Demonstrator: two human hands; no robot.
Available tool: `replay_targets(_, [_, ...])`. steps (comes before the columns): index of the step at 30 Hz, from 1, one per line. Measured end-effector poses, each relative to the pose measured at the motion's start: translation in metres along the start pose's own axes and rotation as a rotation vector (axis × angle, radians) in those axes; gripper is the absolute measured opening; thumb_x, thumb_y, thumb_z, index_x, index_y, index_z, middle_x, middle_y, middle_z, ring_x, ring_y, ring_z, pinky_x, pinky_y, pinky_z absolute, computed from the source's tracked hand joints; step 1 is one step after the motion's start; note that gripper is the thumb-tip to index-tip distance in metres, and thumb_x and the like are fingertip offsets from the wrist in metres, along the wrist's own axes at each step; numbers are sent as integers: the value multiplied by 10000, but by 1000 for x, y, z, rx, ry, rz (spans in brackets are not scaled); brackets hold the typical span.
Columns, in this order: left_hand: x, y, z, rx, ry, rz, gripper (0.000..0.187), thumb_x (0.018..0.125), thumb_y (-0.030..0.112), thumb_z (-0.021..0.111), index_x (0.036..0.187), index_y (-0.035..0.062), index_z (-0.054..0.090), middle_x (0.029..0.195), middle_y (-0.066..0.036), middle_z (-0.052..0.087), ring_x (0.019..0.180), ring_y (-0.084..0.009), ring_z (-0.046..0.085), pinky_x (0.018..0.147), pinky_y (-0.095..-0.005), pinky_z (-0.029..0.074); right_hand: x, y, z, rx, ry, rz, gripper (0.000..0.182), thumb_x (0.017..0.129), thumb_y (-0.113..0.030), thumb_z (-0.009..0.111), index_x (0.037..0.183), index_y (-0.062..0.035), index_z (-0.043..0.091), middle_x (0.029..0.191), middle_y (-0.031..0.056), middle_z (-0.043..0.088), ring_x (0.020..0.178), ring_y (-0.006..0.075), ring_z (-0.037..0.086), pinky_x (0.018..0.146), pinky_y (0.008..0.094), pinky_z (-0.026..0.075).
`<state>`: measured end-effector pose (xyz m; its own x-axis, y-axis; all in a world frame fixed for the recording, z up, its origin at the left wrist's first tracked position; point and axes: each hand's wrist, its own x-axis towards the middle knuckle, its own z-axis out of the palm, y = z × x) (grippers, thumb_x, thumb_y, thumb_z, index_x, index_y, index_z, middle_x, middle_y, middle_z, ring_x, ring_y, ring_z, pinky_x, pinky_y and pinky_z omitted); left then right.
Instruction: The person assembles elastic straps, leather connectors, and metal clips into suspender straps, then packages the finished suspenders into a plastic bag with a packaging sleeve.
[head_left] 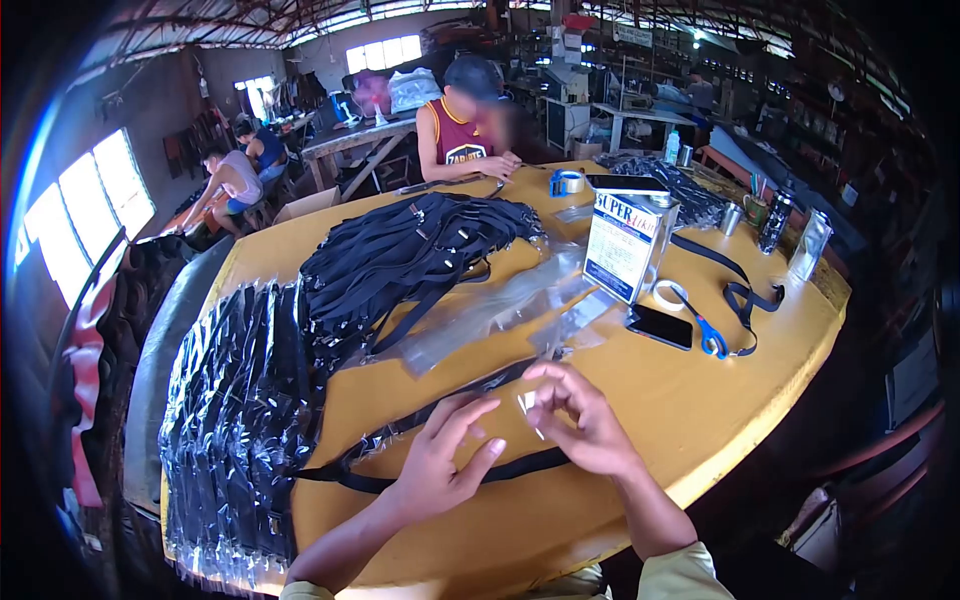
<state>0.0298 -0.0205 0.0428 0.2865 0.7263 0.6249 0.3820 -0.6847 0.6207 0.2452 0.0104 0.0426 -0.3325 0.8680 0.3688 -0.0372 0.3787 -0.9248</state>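
Note:
My left hand (445, 462) hovers over the table with its thumb and fingers apart, holding nothing. In my right hand (588, 425), the curled fingers pinch a small piece of clear, shiny plastic (528, 400). Beneath both hands lies a black strap (520, 466), looped on the table. One length of it appears to be inside a long clear plastic sleeve (385, 436). Just beyond my hands are loose clear plastic bags (465, 325), lying flat.
Plastic-wrapped black straps (235, 420) are piled at the left, beside a heap of unwrapped black straps (410, 250). A glue can (622, 245), tape roll (669, 295), phone (658, 327) and blue-handled scissors (712, 338) stand right. Across the yellow table (700, 410) sits a co-worker (465, 125).

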Motion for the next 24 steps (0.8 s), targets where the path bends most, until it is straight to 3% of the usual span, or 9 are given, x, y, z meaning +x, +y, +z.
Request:
replay_targets(4, [11,6,9,-122,-91,41,502,919,137,741,1372,42,546,976,-107,656,764,-195,623,696,-317,529,-21,-15,1,-124,-118,-142,501,909,93,604,1376,-68,520,922,56,626,804,142,614,772,310,508])
replay_targets(6, [2,-2,15,-253,-280,-44,510,918,176,754,1369,49,554,921,-80,649,708,-186,605,626,-315,510,-30,-20,1,-230,-129,-188,491,911,86,596,1371,-69,523,1011,115,672,856,223,673,815,366,530])
replay_targets(7, [1,-4,14,-156,-346,-10,448,913,188,765,1306,48,601,834,-47,625,639,-151,566,548,-303,460,-34,-18,1,-291,-130,-230,445,934,50,587,1360,-62,528,1086,151,682,930,309,686,847,411,535])
replay_targets(14, [-1,9,11,-229,-362,-120,237,912,193,768,1073,43,681,729,-23,583,581,-107,508,509,-263,391,-51,-18,-3,-270,-117,-160,325,996,-33,556,1319,-66,565,1066,147,675,955,327,669,842,419,529])
replay_targets(16, [-7,6,7,-292,-429,-229,207,908,201,773,1013,44,690,726,-22,585,576,-105,504,510,-261,381,-53,-19,-8,-255,-153,-120,316,1001,-43,556,1317,-65,566,1077,148,676,959,325,669,841,417,530])
replay_targets(24, [2,19,8,-231,-458,-180,122,939,163,731,1008,68,698,747,-27,602,561,-108,463,504,-275,344,-53,-6,-2,-148,-166,-155,314,1011,-58,555,1325,-56,562,1139,131,689,1001,322,676,864,408,534])
